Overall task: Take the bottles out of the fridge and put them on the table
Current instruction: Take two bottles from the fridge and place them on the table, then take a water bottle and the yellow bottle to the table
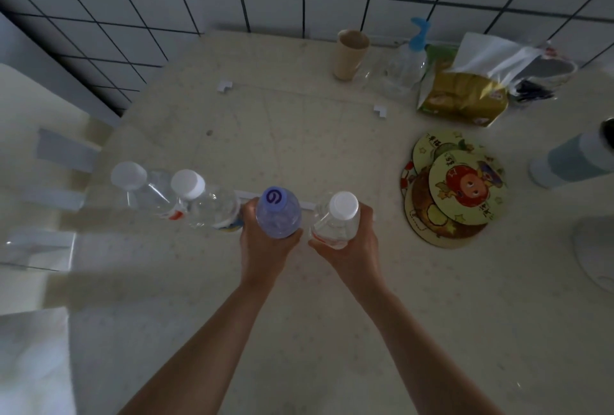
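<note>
Bottles stand in a row along the near left of the tabletop [299, 331], two loose, while the left hand [265, 248] wraps the purple-capped bottle [278, 215] and the right hand [352, 245] the white-capped bottle [337, 220], fingers closed round smooth, probably light, squashable plastic best held mid-body

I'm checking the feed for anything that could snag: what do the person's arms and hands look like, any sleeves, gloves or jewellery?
Both forearms are bare as far as the picture shows, with no sleeve in view. The left hand and right hand wear no gloves. No watch, bracelet or ring shows on the visible sides of the wrists and fingers. No markings or cables appear on them.
</note>
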